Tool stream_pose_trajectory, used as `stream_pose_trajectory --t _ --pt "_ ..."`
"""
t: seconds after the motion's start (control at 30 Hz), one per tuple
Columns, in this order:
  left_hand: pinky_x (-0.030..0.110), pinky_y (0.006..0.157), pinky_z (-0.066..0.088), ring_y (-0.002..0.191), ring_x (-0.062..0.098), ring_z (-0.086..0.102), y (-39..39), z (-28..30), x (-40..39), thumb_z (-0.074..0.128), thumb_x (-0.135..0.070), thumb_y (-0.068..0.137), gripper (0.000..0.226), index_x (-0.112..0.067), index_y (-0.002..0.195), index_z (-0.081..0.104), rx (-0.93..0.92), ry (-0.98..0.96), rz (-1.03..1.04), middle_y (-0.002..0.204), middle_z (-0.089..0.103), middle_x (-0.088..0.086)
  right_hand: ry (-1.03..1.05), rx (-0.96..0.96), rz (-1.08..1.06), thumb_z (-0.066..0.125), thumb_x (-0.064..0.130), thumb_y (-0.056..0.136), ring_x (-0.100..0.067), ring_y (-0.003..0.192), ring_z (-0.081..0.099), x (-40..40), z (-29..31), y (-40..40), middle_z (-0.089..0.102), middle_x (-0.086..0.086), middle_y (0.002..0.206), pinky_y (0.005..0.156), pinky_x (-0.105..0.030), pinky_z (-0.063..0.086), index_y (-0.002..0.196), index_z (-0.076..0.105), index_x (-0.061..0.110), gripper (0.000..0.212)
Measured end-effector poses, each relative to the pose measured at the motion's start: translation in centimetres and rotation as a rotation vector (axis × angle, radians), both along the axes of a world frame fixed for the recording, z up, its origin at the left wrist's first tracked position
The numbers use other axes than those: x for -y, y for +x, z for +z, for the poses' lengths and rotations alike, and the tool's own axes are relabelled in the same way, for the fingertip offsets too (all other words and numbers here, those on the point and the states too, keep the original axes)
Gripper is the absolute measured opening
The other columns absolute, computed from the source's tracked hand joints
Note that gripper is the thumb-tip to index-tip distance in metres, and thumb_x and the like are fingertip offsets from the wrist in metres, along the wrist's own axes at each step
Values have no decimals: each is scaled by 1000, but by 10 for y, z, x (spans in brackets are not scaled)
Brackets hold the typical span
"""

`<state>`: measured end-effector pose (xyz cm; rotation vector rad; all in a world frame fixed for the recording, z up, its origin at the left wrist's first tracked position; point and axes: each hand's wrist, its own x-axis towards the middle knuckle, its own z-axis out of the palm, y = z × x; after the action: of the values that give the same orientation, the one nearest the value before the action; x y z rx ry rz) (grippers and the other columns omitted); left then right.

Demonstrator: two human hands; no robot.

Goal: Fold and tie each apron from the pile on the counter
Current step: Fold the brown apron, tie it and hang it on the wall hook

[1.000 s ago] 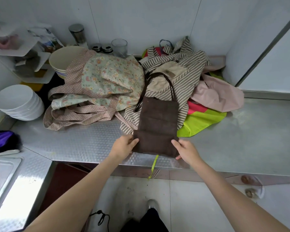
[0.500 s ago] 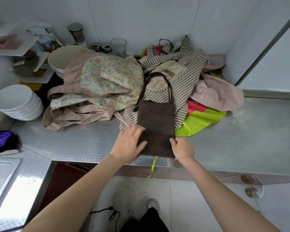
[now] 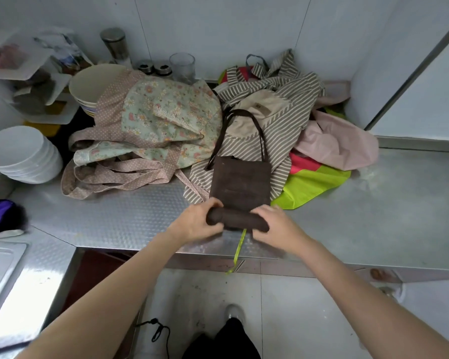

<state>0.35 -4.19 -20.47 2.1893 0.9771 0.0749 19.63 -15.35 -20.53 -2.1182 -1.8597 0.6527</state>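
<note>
Head view: left hand (image 3: pixel 201 222) and right hand (image 3: pixel 271 224) both curled around rolled near end of dark brown fabric apron (image 3: pixel 240 182), at 6 o'clock of apron pile (image 3: pixel 270 120) on steel counter (image 3: pixel 373 216).

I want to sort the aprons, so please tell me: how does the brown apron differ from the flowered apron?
The brown apron is plain and dark; the flowered apron is pale green with dotted pink straps. The brown one lies folded narrow and flat, its near end rolled between the left hand and right hand; the flowered one lies crumpled and untouched. Both rest on the counter.
</note>
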Motion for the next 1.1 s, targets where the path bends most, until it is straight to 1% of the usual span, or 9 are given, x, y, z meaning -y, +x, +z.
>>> stream_pose_trajectory --t 0.1,0.2,0.37,0.47,0.67,0.8,0.97,1.03,1.1 --pt "26 84 45 96 19 61 0 -1 -9 63 -35 86 36 -14 114 58 72 -195 222 99 65 3 -77 -488 -296 71 21 81 -6 69 59 -7 4 14 63 3 75 62 -20 41 88 67 13 11" --pt "33 90 45 103 25 60 3 -2 -10 51 -39 93 39 -9 116 59 3 -180 240 108 67 11 -153 -657 -408 66 32 85 -2 76 60 -13 1 20 65 8 80 64 -14 44 88 67 18 14" --pt "25 77 44 94 21 60 0 -4 -9 51 -43 92 38 -9 98 66 -24 -305 317 96 68 8 -206 -329 -341 55 47 89 -28 105 61 -26 -11 15 68 -10 106 80 -34 43 104 66 9 42" --pt "24 56 34 74 22 49 6 -4 -10 55 -37 91 39 -10 65 45 -128 -209 312 63 46 2 -275 -46 -350 50 52 90 -27 122 51 -30 -11 7 56 -9 131 91 -31 41 131 52 12 58" --pt "33 78 43 97 29 58 9 -2 -9 60 -34 88 44 -7 117 41 -227 -84 241 101 59 11 -153 6 -361 55 50 88 -31 100 59 -20 -11 -2 67 -12 100 66 -29 33 100 63 12 41" --pt "35 77 45 100 31 59 11 1 -1 50 -35 94 39 -10 122 36 -355 130 150 113 58 14 -140 98 -464 55 51 88 -33 101 60 -18 -8 -12 66 -13 104 73 -34 43 113 53 12 46" --pt "38 81 45 94 26 62 3 -12 7 78 -27 62 58 -19 114 55 -277 799 -216 114 58 7 91 407 -351 82 31 67 -33 88 61 -15 -11 -29 58 -13 110 65 -37 52 113 58 12 55" --pt "39 90 48 108 29 61 -2 -17 11 66 -31 67 54 -14 118 60 -217 751 -415 123 59 13 221 540 -156 86 23 56 -28 96 54 -5 -18 -32 63 -10 111 73 -40 53 102 66 12 51" --pt "39 109 32 133 31 39 -3 -14 14 40 -42 86 62 -10 139 40 -274 546 -427 146 36 19 221 537 24 71 32 70 -25 114 46 10 -28 -30 63 -10 120 88 -48 50 109 67 7 47"
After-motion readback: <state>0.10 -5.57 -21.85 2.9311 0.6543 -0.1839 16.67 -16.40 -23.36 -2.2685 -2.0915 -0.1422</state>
